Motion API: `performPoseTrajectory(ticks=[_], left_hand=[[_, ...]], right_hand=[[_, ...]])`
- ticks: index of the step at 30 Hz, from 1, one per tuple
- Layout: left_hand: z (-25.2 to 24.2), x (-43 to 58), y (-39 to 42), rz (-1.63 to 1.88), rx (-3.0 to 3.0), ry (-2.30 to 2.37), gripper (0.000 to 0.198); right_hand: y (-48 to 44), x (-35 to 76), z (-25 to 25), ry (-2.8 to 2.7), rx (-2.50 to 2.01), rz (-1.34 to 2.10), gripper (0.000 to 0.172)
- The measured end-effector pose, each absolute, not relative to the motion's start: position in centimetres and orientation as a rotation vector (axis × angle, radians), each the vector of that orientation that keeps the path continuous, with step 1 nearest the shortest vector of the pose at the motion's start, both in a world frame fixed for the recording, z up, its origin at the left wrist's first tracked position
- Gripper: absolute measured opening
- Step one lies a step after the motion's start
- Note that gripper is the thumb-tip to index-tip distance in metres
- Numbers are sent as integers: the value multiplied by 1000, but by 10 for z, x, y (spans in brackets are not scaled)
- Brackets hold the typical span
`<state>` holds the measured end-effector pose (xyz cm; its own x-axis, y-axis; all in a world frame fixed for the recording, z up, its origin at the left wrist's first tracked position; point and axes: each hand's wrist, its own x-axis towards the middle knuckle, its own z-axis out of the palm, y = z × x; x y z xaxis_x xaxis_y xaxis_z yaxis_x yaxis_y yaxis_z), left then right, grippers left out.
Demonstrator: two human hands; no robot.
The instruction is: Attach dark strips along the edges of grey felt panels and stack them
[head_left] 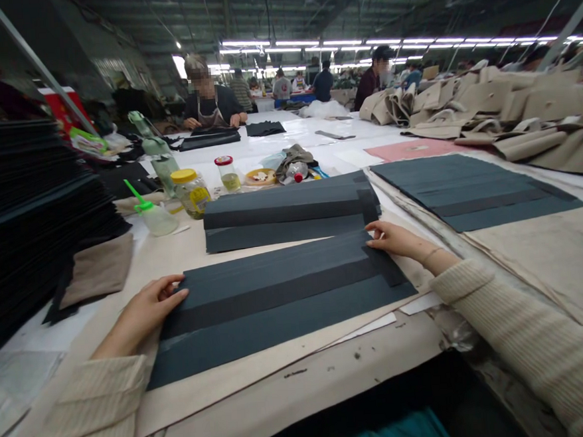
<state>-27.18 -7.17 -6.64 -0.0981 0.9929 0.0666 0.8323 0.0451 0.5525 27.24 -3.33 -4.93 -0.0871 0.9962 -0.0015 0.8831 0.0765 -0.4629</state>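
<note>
A flat dark blue-green fabric panel (pixel 278 319) with a black strip along its length and another black piece at its right end lies in front of me on pale sheeting. Its upper left corner is pinched between the thumb and fingers of my left hand (pixel 151 308). My right hand (pixel 395 239) grips the upper right corner the same way, fingers closed. Just beyond it, several similar panels (pixel 281 212) lie together, partly overlapping. One more panel with a black strip (pixel 474 189) rests on the sheeting to the right.
A tall stack of dark pieces (pixel 32 217) rises at left, beside a brown cloth piece (pixel 98 268). Behind the panels stand a squeeze bottle (pixel 156 218), a yellow-lidded jar (pixel 191 195) and a red-lidded jar (pixel 228 176). Beige bags (pixel 513 100) are heaped at right. A co-worker (pixel 211 101) sits across the table.
</note>
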Motion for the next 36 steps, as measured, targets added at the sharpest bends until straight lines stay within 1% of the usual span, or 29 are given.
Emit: performPoseTrajectory(ticks=[3, 8, 12, 15, 18, 20, 22, 24, 26, 28, 30, 36], left_hand=[[-64, -273, -70, 610, 1943, 1956, 49], [-57, -267, -71, 621, 1902, 1982, 47], [-50, -257, -76, 664, 1870, 1935, 37], [-50, -254, -78, 716, 1824, 1911, 32], [-55, -256, -79, 780, 1760, 1912, 39], [-58, -259, -79, 790, 1737, 1918, 41], [-60, -260, -79, 787, 1727, 1932, 36], [-61, -261, -80, 793, 1734, 1932, 32], [-60, -261, -81, 798, 1750, 1923, 30], [-58, -260, -81, 806, 1756, 1914, 30], [-55, -258, -82, 815, 1752, 1908, 30], [-50, -247, -81, 930, 1592, 1923, 34]], right_hand=[[-24, 276, -42, -2158, -1855, 520, 35], [-10, 277, -32, -2266, -1822, 615, 29], [-5, 278, -34, -2345, -1787, 673, 26], [-2, 282, -39, -2338, -1768, 670, 32], [1, 284, -41, -2303, -1775, 669, 40], [4, 283, -38, -2341, -1774, 703, 37], [6, 280, -34, -2403, -1763, 707, 30], [6, 277, -30, -2455, -1753, 650, 24], [4, 274, -29, -2466, -1763, 571, 22], [1, 274, -31, -2417, -1790, 512, 25], [-3, 276, -35, -2337, -1809, 530, 32], [-11, 281, -42, -2199, -1849, 813, 36]])
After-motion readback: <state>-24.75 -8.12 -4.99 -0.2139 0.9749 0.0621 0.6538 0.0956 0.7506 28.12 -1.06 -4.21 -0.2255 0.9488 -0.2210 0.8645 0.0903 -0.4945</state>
